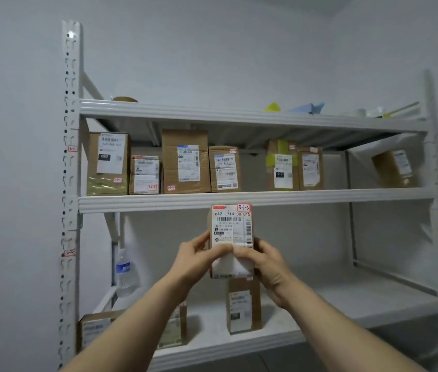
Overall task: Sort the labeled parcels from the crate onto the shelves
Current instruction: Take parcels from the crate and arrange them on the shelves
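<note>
**Brown parcel point(231, 232) held up under the shelf point(132, 202)**

A white label with a barcode covers its front, and a red-edged tag says 3-1-5. Its top is just below the shelf edge. The left hand point(196, 260) and right hand point(267, 264) both grip its lower half.

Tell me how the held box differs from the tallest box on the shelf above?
The held box is in the air, gripped by the left hand and right hand; the tallest box stands on the middle shelf. The held box's front is mostly white label; the tallest box shows much brown cardboard. The held box's red-edged tag is top right, the tallest box's bottom left. Both are labelled parcels.
</note>
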A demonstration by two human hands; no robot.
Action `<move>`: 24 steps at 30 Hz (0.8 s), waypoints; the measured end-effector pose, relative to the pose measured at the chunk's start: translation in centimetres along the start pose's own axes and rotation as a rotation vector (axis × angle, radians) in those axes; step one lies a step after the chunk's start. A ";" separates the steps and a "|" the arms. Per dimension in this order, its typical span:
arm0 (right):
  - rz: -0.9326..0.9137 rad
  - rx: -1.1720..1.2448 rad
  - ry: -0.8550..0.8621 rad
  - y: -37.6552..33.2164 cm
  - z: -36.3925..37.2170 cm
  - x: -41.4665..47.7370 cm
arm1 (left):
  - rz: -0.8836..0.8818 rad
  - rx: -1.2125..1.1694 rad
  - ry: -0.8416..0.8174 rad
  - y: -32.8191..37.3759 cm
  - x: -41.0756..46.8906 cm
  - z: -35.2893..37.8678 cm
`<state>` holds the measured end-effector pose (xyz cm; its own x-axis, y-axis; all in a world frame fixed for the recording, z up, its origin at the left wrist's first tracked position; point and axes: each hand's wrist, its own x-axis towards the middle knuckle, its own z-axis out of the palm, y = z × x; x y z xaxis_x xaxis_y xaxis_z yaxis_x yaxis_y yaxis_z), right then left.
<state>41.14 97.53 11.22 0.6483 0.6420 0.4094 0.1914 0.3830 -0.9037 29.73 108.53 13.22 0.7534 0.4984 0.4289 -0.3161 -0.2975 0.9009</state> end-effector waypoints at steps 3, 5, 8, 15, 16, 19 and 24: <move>-0.087 -0.060 0.008 -1.7 -3.0 4.4 | 0.076 0.006 0.029 0.9 4.4 2.8; -0.148 -0.077 0.016 -2.6 -5.5 7.1 | 0.129 0.030 0.058 1.3 7.4 4.8; -0.233 -0.088 0.061 -3.6 -9.0 10.7 | 0.167 0.053 0.063 1.7 11.8 7.8; -0.376 -0.398 0.143 -5.0 -13.2 17.0 | 0.267 0.115 0.093 2.3 19.2 12.5; -0.391 -0.459 0.186 -4.9 -13.3 17.9 | 0.269 0.115 0.098 2.4 19.9 12.8; -0.413 -0.582 0.332 -4.6 -13.3 20.4 | 0.269 0.130 0.108 2.6 22.1 13.5; -0.419 -0.532 0.511 -4.6 -13.2 24.8 | 0.347 0.292 0.094 2.2 25.2 12.2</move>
<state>66.05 102.91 23.81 0.6753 0.0888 0.7322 0.7283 0.0765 -0.6810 55.05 110.55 25.24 0.5718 0.3962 0.7184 -0.3549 -0.6700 0.6520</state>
